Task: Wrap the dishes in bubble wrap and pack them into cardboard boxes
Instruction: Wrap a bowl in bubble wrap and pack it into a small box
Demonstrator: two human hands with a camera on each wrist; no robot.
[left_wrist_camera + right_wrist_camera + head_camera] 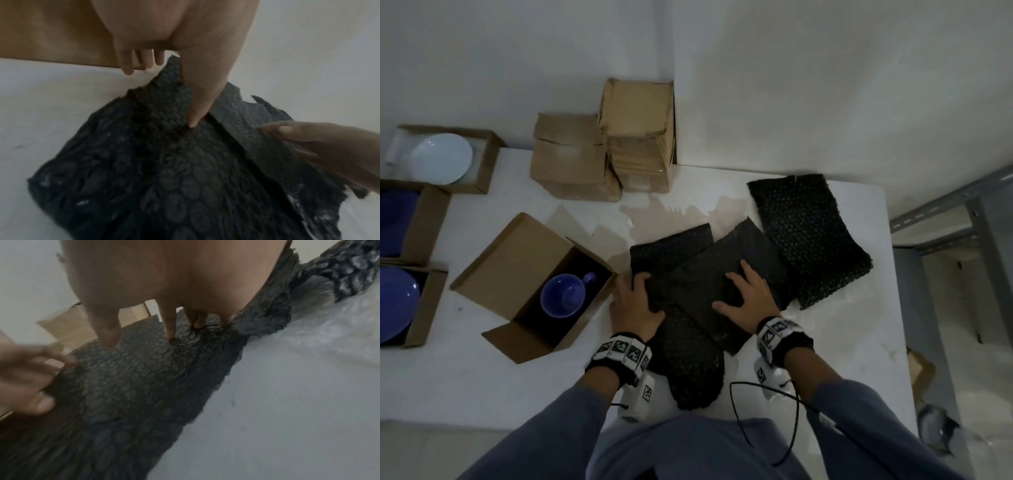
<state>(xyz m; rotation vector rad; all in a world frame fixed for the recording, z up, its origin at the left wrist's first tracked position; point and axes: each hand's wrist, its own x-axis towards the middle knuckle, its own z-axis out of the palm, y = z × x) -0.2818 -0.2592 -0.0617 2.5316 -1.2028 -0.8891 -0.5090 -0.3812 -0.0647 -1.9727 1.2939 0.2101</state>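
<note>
Both hands are down on the black bubble wrap: right hand [748,299] flat, fingers spread, pressing the top sheet [722,274]; left hand [635,305] on the lower sheet [688,349], thumb extended onto it, fingers loosely bent over its left edge, gripping nothing I can see. Open cardboard box [517,263] just left holds a blue mug [565,294]. Far-left boxes hold a pale plate [441,156] and blue dishes [397,301], cut off by the frame. Flattened cartons [637,137] are stacked behind. Another wrap piece [811,240] lies right on the table [482,387].
</note>
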